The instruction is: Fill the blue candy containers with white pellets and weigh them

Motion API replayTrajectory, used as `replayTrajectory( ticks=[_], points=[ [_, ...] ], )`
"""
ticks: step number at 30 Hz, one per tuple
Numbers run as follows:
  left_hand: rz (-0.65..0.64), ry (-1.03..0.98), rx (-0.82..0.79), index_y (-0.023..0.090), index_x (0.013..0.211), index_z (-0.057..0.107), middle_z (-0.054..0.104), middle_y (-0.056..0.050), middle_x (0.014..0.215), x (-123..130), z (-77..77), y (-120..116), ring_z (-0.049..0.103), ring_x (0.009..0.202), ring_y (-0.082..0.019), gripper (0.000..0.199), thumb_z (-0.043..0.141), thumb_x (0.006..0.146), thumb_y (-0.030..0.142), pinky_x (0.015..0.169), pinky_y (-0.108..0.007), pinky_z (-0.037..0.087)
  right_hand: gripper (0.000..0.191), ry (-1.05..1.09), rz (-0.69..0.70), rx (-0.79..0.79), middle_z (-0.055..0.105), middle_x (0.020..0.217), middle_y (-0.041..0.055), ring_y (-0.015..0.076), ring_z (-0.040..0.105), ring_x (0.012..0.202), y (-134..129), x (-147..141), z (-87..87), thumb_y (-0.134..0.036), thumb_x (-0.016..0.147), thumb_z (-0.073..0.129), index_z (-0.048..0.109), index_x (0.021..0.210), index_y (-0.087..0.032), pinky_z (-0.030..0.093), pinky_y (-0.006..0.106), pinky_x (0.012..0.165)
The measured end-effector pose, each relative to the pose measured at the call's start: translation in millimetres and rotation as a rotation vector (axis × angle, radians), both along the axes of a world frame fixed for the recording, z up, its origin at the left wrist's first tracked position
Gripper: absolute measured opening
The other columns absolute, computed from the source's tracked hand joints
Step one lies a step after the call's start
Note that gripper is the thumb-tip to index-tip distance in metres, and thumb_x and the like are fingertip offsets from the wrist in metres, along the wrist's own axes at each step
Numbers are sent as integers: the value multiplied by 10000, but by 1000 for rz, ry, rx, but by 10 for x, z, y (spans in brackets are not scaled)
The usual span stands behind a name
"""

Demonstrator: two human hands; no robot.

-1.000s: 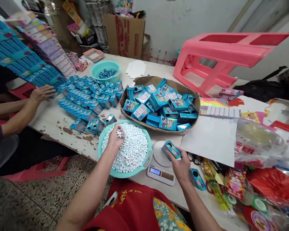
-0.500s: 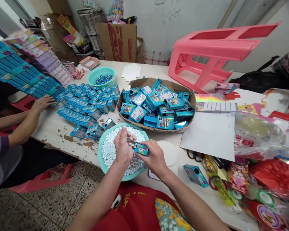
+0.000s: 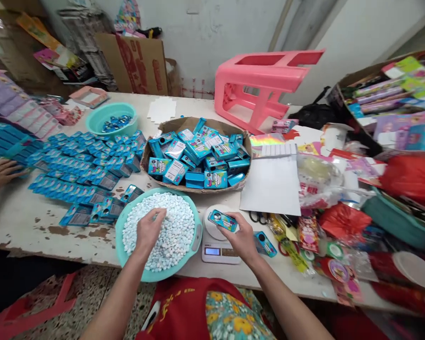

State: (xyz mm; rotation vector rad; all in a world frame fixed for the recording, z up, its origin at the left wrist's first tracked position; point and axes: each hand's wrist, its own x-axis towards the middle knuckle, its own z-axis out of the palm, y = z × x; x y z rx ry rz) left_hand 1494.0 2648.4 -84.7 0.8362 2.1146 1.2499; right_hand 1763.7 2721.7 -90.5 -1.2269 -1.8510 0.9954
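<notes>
**Box (image 3: pixel 222 220) now over the scale (image 3: pixel 221 259), left hand (image 3: pixel 149 232) back at the bowl (image 3: pixel 119 236)**

Half a second ago both hands met above the bowl, with the left fingers at one end of the box. Now they have parted. The right hand (image 3: pixel 242 238) has brought the box across to the scale's white pan, and its grip is closed firmly around the far end. Whether the box's underside touches the pan, I cannot tell. The left hand's fingers curl loosely among or just above the pale sweets (image 3: pixel 175 236); the view does not show if they hold any.

For the work in hand, this probably means the box is at the scale while the left hand is placed to take more sweets.

The box is bright blue and slightly tilted, its narrow lettered face upward, with a round opening near the end away from the grip. A second box (image 3: pixel 265 244) lies on the worktop (image 3: pixel 74 245) near the right wrist.
</notes>
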Motion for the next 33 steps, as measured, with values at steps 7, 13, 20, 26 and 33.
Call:
replayTrajectory(
  ticks=[7,13,20,26,33],
  points=[
    [117,13,10,181,812,687,679,-26,852,-3,-35,-29,600,893,-215,286,647,725,450,829,-308,450,374,-89,-103,-43,654,1021,83,244,616,972,71,202,-709,-397,746,686,602,1046,-189,489,402,875],
    [170,-8,157,154,899,647,654,-38,838,-111,-47,3,629,818,-186,322,653,720,421,774,-310,497,479,-45,-273,88,561,1206,113,245,528,1129,-38,555,-408,-405,787,659,535,1205,-207,478,419,911],
    [26,-52,193,187,1194,483,629,-68,996,158,28,251,632,823,-162,495,634,764,377,738,-306,507,374,-166,-573,189,588,1129,130,232,533,1073,-218,1183,-347,-390,825,614,588,1124,-167,484,373,824],
    [-220,14,163,229,1299,398,599,-85,1090,506,145,449,600,840,-166,576,615,780,354,729,-325,505,374,-267,-653,209,591,1105,127,249,517,1093,-474,1376,-500,-427,839,579,589,1102,-161,416,456,936],
    [-654,185,-23,248,1282,442,550,-90,1198,836,36,674,583,944,-216,506,568,806,365,796,-394,494,397,-296,-703,105,562,1162,130,263,484,1148,-757,1480,-571,-448,838,569,573,1127,-177,390,472,953]
  ],
)
